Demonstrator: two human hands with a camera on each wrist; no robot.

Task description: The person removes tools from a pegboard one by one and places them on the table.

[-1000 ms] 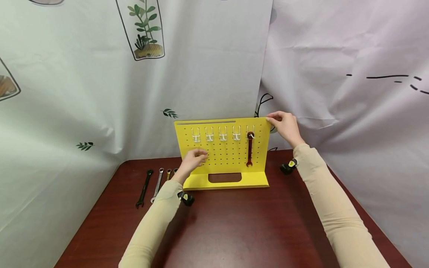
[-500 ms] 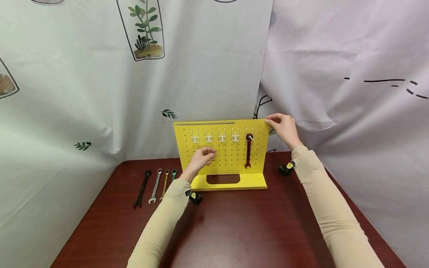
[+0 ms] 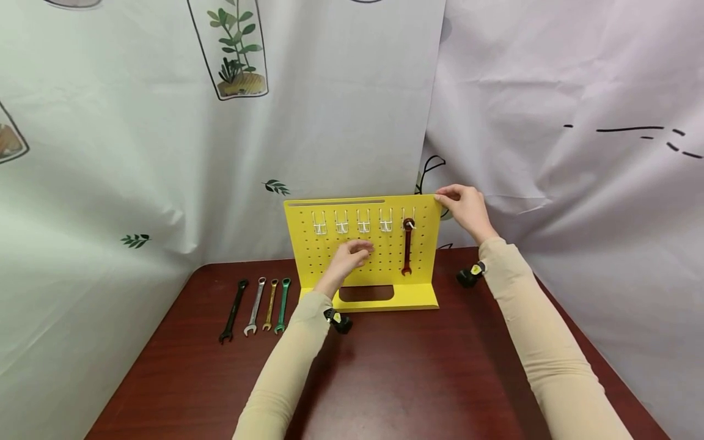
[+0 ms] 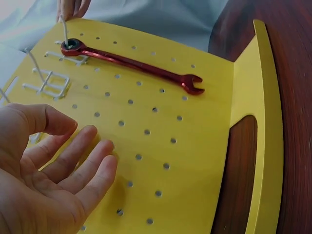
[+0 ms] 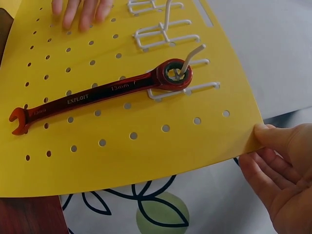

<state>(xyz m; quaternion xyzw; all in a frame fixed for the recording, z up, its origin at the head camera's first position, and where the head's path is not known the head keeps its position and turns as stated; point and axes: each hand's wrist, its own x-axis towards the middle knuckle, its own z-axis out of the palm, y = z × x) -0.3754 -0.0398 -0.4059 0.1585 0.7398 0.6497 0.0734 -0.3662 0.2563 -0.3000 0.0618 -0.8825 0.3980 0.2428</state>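
A yellow pegboard [image 3: 309, 252] stands upright on its base at the back of the table. At its top right corner my right hand [image 3: 467, 209] pinches the edge between thumb and fingers, as the right wrist view shows. In front of the board's middle hovers my left hand [image 3: 348, 260], fingers loosely bent and nothing in them. A red combination wrench [image 5: 92, 97] hangs by its ring end from the rightmost white hook [image 5: 194, 52], its open jaw pointing down. Several more white hooks [image 3: 342, 227] on the board, left of the wrench, carry nothing.
On the dark red table [image 3: 385, 373], left of the board, lie a black wrench [image 3: 234, 310], a silver wrench [image 3: 256, 307], a gold wrench [image 3: 271, 305] and a green wrench [image 3: 283, 305] in a row. A printed curtain [image 3: 352, 122] hangs close behind.
My left hand has moved to the right across the front of the board, uncovering the gold and green wrenches. My right hand keeps its hold on the corner.
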